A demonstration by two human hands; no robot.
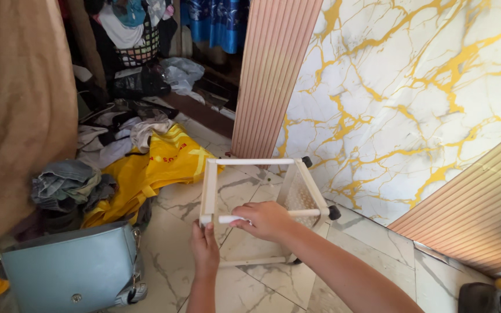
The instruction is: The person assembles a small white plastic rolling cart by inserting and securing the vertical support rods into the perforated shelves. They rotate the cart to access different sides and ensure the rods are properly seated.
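A white marble wall (413,98) with gold veins rises before me. On the tiled floor (262,284) beside it stands a white frame rack (262,191). My right hand (267,220) grips its near top bar; my left hand (205,249) pinches the corner post.

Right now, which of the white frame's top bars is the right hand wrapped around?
The near bar, closest to the person. The right hand grips its left end, beside the corner the left hand pinches. The far bar and both side bars are untouched.
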